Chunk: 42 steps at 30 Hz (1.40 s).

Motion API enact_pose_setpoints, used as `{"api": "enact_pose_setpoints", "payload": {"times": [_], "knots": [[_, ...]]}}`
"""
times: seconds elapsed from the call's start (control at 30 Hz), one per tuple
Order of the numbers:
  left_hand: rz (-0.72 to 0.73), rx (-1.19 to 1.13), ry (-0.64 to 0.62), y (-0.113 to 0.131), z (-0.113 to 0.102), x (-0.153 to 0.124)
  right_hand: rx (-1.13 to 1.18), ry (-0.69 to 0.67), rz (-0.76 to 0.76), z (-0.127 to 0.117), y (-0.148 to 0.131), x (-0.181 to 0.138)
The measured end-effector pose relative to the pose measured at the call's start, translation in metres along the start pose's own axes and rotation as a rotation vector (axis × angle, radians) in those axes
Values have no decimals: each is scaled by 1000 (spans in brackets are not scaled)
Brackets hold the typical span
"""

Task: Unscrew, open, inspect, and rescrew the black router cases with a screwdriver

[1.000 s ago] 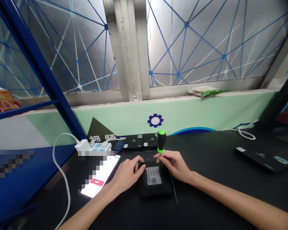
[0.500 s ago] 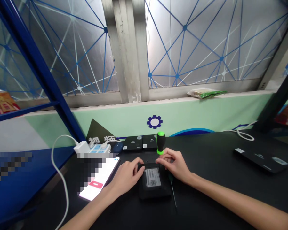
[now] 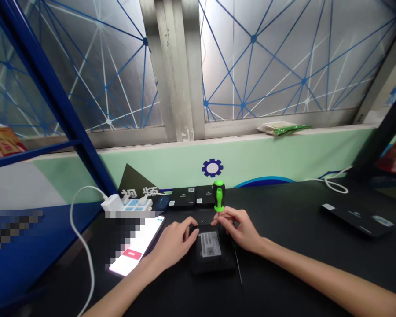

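Note:
A small black device [image 3: 211, 252] with a white label lies flat on the black table [image 3: 300, 251]. My left hand [image 3: 174, 242] rests on its far left corner, fingers curled and pressing it down. My right hand [image 3: 239, 229] pinches the shaft of a screwdriver with a black and green handle [image 3: 219, 195], which stands upright over the device's far right corner. The tip is hidden by my fingers.
A lit phone [image 3: 137, 246] lies left of the device. Behind it sit a white power strip [image 3: 127, 204] with a white cable and several small black boxes [image 3: 191, 196]. Another black device [image 3: 358, 218] lies at the right. A thin tool [image 3: 238, 268] lies beside my right wrist.
The screwdriver handle has turned and tilted slightly left in my right fingers. My left hand stays on the device.

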<state>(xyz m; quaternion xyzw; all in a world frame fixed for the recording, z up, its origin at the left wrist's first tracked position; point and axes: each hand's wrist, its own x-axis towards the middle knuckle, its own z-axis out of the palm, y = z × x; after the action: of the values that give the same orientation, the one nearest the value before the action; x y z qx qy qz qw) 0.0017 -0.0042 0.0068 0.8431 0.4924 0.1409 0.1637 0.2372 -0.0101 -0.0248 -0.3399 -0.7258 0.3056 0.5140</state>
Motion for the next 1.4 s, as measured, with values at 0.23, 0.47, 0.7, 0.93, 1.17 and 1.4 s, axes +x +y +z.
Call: {"api": "enact_pose_setpoints", "payload": {"times": [0.23,0.47,0.7,0.93,1.17,1.4], "knots": [[-5,-1,2,-2,2,0,-86,55,-55,0,-1,2],[-10,25,-4,1,0,-1,79,129,99,3,4,5],[-2,24,4,-2,1,0,150,96,137,4,3,3],[0,35,2,-2,1,0,86,37,83,0,2,3],[-2,32,1,-2,1,-1,90,79,122,3,6,5],[-13,30,-17,2,-1,-1,215,104,211,3,6,6]]}}
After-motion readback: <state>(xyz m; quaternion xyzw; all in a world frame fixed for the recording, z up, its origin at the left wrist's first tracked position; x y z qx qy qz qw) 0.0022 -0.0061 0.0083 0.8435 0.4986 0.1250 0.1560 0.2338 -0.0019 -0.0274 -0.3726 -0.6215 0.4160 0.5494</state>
